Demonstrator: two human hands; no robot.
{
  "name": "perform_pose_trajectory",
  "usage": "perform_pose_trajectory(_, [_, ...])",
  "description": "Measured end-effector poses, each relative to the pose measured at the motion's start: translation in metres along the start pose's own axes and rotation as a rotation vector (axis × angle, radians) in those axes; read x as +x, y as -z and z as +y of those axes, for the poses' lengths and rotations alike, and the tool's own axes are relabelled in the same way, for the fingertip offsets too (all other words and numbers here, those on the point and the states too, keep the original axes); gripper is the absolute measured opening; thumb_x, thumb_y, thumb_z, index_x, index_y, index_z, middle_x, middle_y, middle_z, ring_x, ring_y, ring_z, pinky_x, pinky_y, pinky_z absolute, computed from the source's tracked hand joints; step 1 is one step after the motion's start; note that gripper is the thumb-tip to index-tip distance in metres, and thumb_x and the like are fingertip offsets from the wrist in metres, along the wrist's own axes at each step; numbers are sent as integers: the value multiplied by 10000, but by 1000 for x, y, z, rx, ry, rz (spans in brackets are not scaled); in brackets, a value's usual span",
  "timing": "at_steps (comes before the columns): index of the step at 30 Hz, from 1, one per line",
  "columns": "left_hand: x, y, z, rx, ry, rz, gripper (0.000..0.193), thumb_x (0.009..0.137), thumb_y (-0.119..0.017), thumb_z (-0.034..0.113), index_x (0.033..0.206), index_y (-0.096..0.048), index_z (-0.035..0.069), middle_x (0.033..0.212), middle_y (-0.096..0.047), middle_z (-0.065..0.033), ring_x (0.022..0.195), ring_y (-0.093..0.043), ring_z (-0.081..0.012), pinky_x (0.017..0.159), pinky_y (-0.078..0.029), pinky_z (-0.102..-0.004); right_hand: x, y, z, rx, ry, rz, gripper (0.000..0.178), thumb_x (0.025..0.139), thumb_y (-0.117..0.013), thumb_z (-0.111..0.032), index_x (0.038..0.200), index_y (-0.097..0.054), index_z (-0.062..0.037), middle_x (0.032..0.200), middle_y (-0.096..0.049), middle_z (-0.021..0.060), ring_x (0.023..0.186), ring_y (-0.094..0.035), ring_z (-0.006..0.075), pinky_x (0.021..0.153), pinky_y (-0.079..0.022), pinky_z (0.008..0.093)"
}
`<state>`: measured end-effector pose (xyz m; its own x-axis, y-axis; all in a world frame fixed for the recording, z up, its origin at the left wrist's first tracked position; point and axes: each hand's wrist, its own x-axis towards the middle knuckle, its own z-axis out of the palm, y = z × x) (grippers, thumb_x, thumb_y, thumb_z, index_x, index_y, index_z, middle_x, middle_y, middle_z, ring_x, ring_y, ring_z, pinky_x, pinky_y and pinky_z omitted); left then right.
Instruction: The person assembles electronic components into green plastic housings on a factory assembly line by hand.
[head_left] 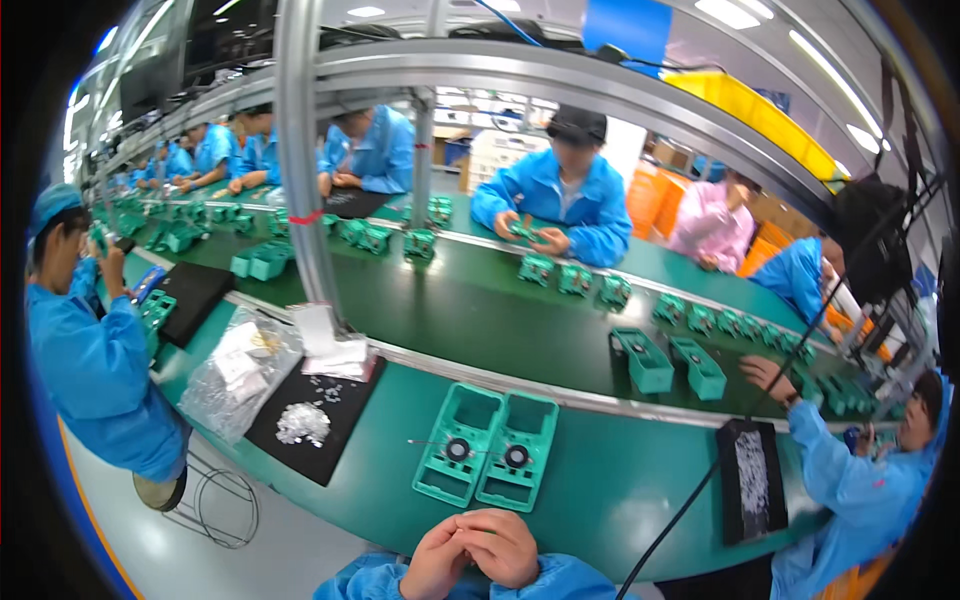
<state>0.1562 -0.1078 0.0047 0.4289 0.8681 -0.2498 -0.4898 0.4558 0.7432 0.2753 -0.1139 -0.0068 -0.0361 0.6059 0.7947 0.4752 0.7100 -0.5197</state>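
Observation:
My left hand (435, 562) and my right hand (503, 546) meet close to my body, at the near edge of the green worktable. The fingers of both are bent and pressed together at the tips; whatever they may hold is hidden. Just beyond them, two open green plastic housings lie side by side: a left housing (432, 470) and a right housing (541, 430). Each has a round black part inside, a left disc (457, 450) and a right disc (516, 456). A thin wire sticks out leftward from the left disc. Neither hand touches the housings.
To the left, a black mat (335, 440) bears a pile of small clear pieces (303, 424), beside a plastic bag (225, 385). A black box (733, 500) of small pale parts stands right. Past a metal rail runs a conveyor (480, 335) carrying green housings. A metal post (298, 170) rises left; co-workers sit around.

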Motion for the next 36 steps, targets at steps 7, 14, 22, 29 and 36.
perform_pose_trajectory(7, [3,16,-5,-223,264,-357,180,858,-474,173,957,-518,30,903,-539,-40,840,-511,-130,745,-405,-259,-8,27,0,-131,87,-170,255,658,-632,-62,913,-626,-62,1004,-610,44,892,-591,196,712,-456,287])
perform_pose_trajectory(14, [0,19,-14,-89,242,-324,397,785,-523,93,1170,-472,10,1195,-481,-140,1122,-450,-241,933,-368,-339,-15,39,-4,-166,130,-56,228,694,-662,-94,907,-583,-76,973,-590,77,865,-592,241,695,-459,349])
perform_pose_trajectory(22, [-7,7,-5,118,198,-317,413,937,-371,292,1220,-430,-3,1130,-507,-88,954,-523,-172,791,-430,-286,-11,43,-17,-125,103,-63,163,712,-594,-75,862,-540,-42,946,-551,71,858,-530,237,757,-400,361])
perform_pose_trajectory(29, [-9,5,-11,153,155,-156,180,914,-451,160,1023,-509,28,861,-518,-32,721,-473,-92,647,-379,-215,-18,37,-17,-94,-64,-20,163,735,-578,-75,880,-519,-28,913,-528,76,870,-505,261,780,-390,371])
perform_pose_trajectory(36, [-13,-2,-6,170,82,-81,115,912,-459,140,840,-484,56,711,-423,8,623,-374,-68,571,-309,-201,-16,33,-15,-133,-60,-112,159,749,-553,-91,879,-498,-17,900,-508,84,870,-492,256,786,-376,366])
